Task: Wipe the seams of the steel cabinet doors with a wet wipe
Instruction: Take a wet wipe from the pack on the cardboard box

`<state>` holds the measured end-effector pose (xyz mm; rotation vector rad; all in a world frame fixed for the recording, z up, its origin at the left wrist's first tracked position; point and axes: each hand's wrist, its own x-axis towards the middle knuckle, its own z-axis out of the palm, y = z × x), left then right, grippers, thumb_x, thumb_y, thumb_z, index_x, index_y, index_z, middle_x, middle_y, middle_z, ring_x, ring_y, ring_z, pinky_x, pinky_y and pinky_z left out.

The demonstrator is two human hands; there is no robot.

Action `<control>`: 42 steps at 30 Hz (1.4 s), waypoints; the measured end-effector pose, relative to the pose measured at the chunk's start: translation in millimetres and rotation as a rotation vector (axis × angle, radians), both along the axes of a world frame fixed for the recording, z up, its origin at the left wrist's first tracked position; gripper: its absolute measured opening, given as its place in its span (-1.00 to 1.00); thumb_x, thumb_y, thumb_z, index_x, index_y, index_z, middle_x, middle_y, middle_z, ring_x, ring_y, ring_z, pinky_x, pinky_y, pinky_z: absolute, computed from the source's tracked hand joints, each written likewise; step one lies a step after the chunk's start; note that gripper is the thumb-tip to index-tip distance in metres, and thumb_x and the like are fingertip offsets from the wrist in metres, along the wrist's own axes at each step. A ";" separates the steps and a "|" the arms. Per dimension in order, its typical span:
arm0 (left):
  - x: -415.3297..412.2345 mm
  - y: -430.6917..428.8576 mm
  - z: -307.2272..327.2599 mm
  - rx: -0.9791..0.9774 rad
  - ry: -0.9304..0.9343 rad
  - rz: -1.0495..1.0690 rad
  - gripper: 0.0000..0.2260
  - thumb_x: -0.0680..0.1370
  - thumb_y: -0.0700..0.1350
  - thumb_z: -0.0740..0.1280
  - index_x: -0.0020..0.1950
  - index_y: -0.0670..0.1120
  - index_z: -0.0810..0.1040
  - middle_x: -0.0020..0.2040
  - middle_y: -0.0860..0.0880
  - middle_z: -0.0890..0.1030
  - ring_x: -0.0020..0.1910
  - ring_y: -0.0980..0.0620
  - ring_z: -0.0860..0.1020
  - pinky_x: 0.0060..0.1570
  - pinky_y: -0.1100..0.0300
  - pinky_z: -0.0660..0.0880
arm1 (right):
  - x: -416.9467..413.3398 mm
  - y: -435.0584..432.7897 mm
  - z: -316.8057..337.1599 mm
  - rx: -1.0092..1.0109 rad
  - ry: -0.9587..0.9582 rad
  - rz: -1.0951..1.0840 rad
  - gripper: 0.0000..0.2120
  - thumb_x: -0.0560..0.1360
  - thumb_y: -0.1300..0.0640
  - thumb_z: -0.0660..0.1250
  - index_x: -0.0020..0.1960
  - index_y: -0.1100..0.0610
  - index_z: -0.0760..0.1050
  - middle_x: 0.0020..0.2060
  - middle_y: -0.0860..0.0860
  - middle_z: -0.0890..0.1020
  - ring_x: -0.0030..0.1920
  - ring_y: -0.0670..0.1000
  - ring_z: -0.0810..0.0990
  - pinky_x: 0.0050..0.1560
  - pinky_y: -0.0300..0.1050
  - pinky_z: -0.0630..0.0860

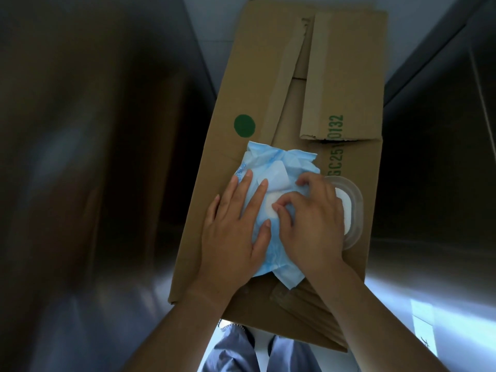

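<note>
A crumpled blue wet-wipe pack [271, 167] lies on a cardboard box [268, 76] in front of me. My left hand [236, 229] rests flat on the pack's left side, fingers straight, holding it down. My right hand [311, 218] sits over the pack's opening, with thumb and forefinger pinching at the white wipe [269, 206] that shows there. The pack's clear plastic lid [353, 205] is flipped open to the right, partly under my right hand. Steel cabinet doors stand on the left [94, 157] and on the right [440, 170].
The box fills the narrow gap between the two steel cabinet faces. It has a green dot [244, 125] and a loose torn flap [343, 76]. My legs in blue-grey trousers [236, 350] show below the box, over a pale floor.
</note>
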<state>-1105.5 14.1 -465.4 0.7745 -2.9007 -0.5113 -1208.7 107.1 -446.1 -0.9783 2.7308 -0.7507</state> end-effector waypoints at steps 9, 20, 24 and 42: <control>-0.1 -4.9 6.5 0.066 0.018 -0.053 -0.46 0.59 0.15 0.07 0.55 0.11 0.01 0.56 0.00 0.14 0.54 0.03 0.06 0.43 0.02 0.09 | -7.8 11.1 0.9 -0.240 -0.114 -0.049 -0.97 0.49 0.17 0.29 -0.12 0.12 0.47 -0.01 -0.08 0.37 0.04 -0.21 0.25 0.09 -0.38 0.16; 0.8 -5.8 11.9 0.081 -0.017 -0.086 -0.47 0.60 0.15 0.05 0.55 0.05 0.09 0.56 0.00 0.13 0.54 0.06 0.03 0.41 0.07 0.09 | -9.0 11.3 -4.0 -0.132 -0.097 -0.019 -0.95 0.42 0.15 0.44 -0.16 0.12 0.59 -0.04 0.01 0.49 -0.02 -0.02 0.44 0.00 -0.18 0.36; 1.7 -6.9 11.4 0.088 -0.030 -0.082 -0.47 0.60 0.18 0.03 0.56 0.08 0.08 0.57 0.02 0.12 0.54 0.09 0.01 0.40 0.10 0.07 | -9.6 15.5 3.7 -0.252 -0.180 -0.027 -0.95 0.50 0.17 0.36 -0.12 0.07 0.51 -0.07 -0.07 0.54 -0.02 -0.11 0.45 0.02 -0.29 0.37; 6.4 -11.6 9.5 0.110 -0.069 -0.096 -0.48 0.61 0.23 -0.03 0.55 0.20 -0.08 0.58 0.13 0.02 0.54 0.16 -0.05 0.39 0.20 -0.10 | -17.0 34.5 25.9 -0.507 -0.386 -0.209 -0.84 0.48 0.09 0.37 -0.13 -0.19 0.54 -0.19 -0.31 0.62 -0.06 -0.23 0.60 -0.10 -0.28 0.56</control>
